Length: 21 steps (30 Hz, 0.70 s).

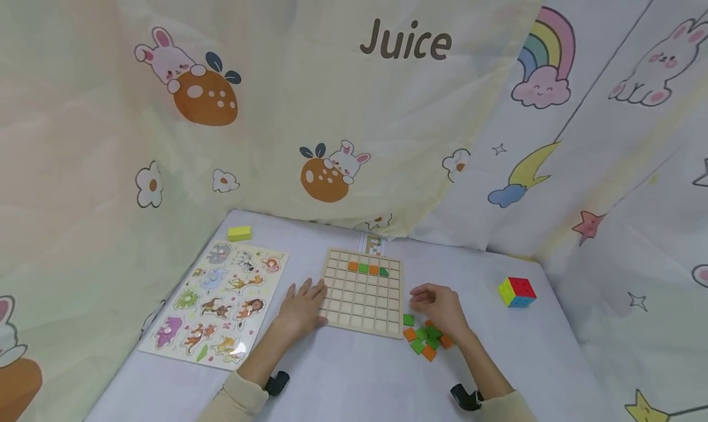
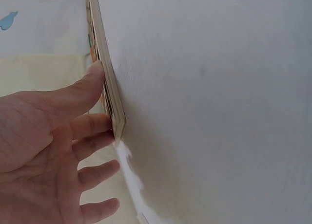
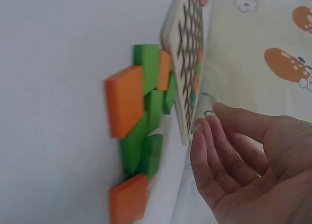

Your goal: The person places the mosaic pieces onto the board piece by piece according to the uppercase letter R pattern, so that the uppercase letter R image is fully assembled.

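Note:
A square wooden grid board [image 1: 362,299] lies in the middle of the table. One of its upper rows holds an orange tile [image 1: 353,266], a green tile [image 1: 362,268], another orange tile and a green piece [image 1: 384,272] with a slanted or rounded corner. My left hand [image 1: 301,308] rests against the board's left side, fingers spread and thumb by the near corner. Just off the right edge hovers my right hand [image 1: 439,308], its fingers loosely bent and the thumb near the fingertips; I see nothing between them. Below it is a loose pile of orange and green tiles [image 3: 124,100].
An animal puzzle board [image 1: 221,302] lies on the left, with a yellow block [image 1: 239,233] behind it. At the right stands a colourful puzzle cube [image 1: 518,292]. A small card with a coloured pattern [image 1: 373,245] sits behind the grid board, before the printed curtain.

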{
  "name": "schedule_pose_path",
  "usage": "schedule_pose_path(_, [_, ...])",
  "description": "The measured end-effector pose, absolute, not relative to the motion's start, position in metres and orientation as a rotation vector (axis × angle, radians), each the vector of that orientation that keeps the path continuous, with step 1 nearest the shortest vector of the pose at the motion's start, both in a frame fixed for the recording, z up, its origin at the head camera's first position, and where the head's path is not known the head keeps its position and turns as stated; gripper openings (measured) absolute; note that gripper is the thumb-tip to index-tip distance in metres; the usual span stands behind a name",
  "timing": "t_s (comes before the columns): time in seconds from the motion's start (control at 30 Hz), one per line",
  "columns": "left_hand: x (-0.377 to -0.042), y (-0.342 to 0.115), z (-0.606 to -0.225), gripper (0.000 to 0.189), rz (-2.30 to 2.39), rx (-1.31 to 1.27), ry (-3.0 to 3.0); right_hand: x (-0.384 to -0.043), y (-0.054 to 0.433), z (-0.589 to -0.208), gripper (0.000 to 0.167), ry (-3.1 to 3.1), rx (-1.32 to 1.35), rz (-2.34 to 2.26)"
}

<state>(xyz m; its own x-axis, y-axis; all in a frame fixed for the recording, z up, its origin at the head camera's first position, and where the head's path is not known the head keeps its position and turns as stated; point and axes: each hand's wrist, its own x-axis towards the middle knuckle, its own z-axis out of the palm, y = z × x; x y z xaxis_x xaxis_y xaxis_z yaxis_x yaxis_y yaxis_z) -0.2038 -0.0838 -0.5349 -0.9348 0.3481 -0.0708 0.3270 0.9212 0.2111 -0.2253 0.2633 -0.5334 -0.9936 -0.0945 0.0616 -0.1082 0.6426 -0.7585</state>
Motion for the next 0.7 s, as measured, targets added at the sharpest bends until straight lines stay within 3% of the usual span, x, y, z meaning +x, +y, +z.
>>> schedule_pose_path(0.33, [-0.205, -0.084, -0.535, 0.077, 0.274, 0.53, 2.976, -0.204, 0.263, -0.548, 0.031, -2.965, 0.224, 1.168])
schedule_pose_path(0.7, [-0.203, -0.083, -0.533, 0.076, 0.296, 0.518, 2.975, -0.203, 0.265, -0.553, 0.035, -2.914, 0.252, 1.127])
